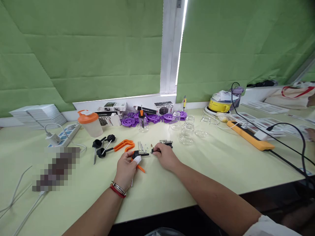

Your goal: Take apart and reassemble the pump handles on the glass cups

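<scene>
On the table [209,170] around the left hand [126,167] and right hand [166,157], I see a shaker bottle [94,128] at ten o'clock, jars [188,131] at two and a power strip [261,141] nearer three. Discs [153,118] lie at twelve, before a box [163,110].

Table [150,203]: pale yellow-green top. Left: white power strip [71,131]; upright shaker cup [92,128], orange lid. Centre: black cups [101,152] with metal rods, orange handle [120,145], metal pins [141,146], springs [165,141]. Rear: boxes [113,120], purple parts [154,118]. Right of centre: clear jars [187,129]; farther right, orange power strip [248,135].
</scene>
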`<state>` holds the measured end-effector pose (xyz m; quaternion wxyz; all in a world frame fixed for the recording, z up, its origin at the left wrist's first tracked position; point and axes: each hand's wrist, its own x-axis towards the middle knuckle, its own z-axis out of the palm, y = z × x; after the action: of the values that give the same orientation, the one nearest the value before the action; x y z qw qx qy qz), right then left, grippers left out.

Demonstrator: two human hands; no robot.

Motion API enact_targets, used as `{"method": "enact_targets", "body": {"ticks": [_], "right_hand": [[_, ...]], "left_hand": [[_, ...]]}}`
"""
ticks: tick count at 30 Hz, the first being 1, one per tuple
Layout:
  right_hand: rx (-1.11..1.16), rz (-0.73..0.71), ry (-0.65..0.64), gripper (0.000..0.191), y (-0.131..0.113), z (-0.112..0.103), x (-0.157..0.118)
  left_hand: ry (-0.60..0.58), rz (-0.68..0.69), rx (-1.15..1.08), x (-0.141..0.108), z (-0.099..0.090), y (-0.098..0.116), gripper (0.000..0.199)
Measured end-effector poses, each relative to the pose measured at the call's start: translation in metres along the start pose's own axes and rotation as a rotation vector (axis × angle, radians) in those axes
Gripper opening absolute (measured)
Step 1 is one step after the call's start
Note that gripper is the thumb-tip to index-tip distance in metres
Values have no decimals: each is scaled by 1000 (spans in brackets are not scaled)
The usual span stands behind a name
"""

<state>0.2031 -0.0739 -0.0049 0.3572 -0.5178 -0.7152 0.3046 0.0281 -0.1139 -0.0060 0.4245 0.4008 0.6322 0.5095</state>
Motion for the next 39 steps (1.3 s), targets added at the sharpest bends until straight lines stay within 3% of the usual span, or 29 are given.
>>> {"method": "enact_targets", "body": {"ticks": [5, 10, 14, 16, 19, 22, 25, 33, 39], "right_hand": [[-132, 45, -5, 10, 3, -21, -4], [-198, 15, -32, 16, -1, -29, -7], [-158, 91, -55, 16, 5, -38, -10], [-144, 111, -54, 15, 11, -43, -12], [-124, 102, -42, 13, 19, -48, -16], [-111, 81, -39, 13, 24, -51, -18], [-121, 72, -38, 12, 28, -53, -19], [-217, -39, -7, 13, 40, -54, -12], [-248, -97, 64, 10, 43, -52, -9]], "left_hand": [[120, 152, 282, 5, -6, -2, 43], [146, 291, 879, -1, -18, 12, 36], [169, 403, 1186, -18, -14, 28, 35], [86, 556, 1286, -25, -2, 34, 27], [-231, 759, 1370, -25, 24, 39, 26], [-434, 745, 1398, -12, 50, 39, 31], [-514, 689, 1394, 2, 62, 35, 26], [-473, 654, 1415, 11, 54, 31, 21], [-401, 624, 1415, 20, 57, 46, 25]]}}
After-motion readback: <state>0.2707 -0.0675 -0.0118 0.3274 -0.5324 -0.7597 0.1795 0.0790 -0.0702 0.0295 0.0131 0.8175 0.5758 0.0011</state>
